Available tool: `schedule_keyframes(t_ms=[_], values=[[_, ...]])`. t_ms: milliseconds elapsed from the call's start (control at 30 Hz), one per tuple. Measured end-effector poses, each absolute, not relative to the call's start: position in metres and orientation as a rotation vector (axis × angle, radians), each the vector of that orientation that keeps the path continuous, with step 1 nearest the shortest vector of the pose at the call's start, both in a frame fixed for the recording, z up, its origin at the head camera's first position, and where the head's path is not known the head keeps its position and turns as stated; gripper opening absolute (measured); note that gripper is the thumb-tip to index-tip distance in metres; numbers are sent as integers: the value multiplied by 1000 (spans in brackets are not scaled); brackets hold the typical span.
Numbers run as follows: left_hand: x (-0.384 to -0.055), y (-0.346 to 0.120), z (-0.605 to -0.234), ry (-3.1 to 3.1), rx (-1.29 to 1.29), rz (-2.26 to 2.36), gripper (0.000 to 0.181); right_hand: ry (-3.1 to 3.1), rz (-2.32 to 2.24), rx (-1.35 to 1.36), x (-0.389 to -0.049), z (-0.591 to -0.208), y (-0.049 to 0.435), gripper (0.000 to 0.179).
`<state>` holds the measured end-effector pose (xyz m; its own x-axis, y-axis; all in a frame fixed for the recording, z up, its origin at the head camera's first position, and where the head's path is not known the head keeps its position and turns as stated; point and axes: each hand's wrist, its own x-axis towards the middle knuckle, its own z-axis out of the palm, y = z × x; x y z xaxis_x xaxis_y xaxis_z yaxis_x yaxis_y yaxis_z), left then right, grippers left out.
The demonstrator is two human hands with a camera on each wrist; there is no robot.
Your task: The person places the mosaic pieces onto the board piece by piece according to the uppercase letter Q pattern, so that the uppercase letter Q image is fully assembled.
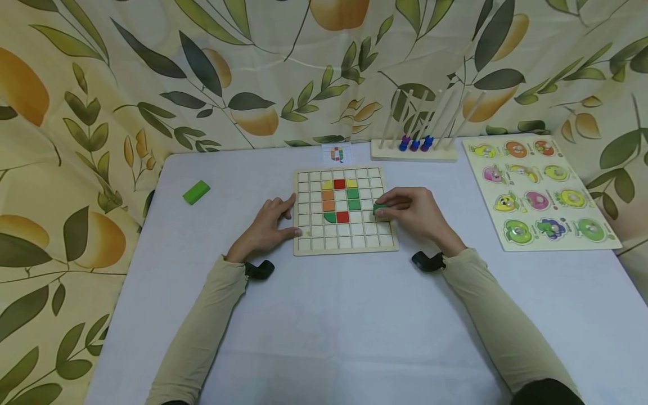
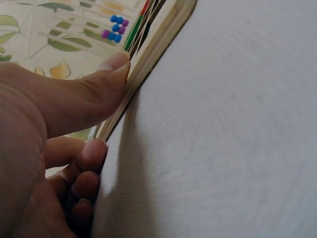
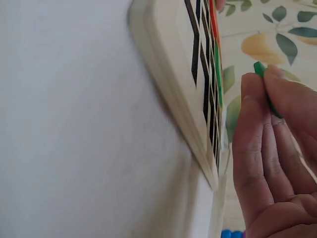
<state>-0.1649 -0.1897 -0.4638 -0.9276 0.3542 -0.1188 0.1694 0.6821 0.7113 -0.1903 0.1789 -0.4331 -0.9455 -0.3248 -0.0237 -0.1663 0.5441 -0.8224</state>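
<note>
A square wooden grid board [image 1: 346,251] lies on the table with coloured tiles in its middle cells: yellow, red, orange and green. My left hand [image 1: 265,225] rests at the board's left edge, thumb and index finger touching it apart from each other. In the left wrist view the thumb [image 2: 91,96] presses on the edge, with other fingers loosely bent below. Over the board's right side, my right hand [image 1: 412,211] pinches a small green tile [image 1: 378,208] between thumb and fingers. The right wrist view shows this green tile [image 3: 259,68] held above the board's surface.
Behind the board lies a small pattern card [image 1: 336,154]. A wooden peg stand [image 1: 415,151] with blue and purple beads stands at the back. A fruit puzzle board [image 1: 544,194] lies at right, a green block [image 1: 196,192] at far left.
</note>
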Motion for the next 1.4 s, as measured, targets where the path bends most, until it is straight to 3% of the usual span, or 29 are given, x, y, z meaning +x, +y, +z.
schedule_keyframes(t_ms=[167,833,1400], values=[[-165,-190,-464,2649,420,1082,94,2508,-1375,-393,-194,-435,169,31],[-166,-189,-463,2641,384,1067,95,2557,-1163,-606,-203,-438,142,18],[-166,-189,-464,2653,390,1053,95,2584,-1086,-666,-204,-434,136,20]])
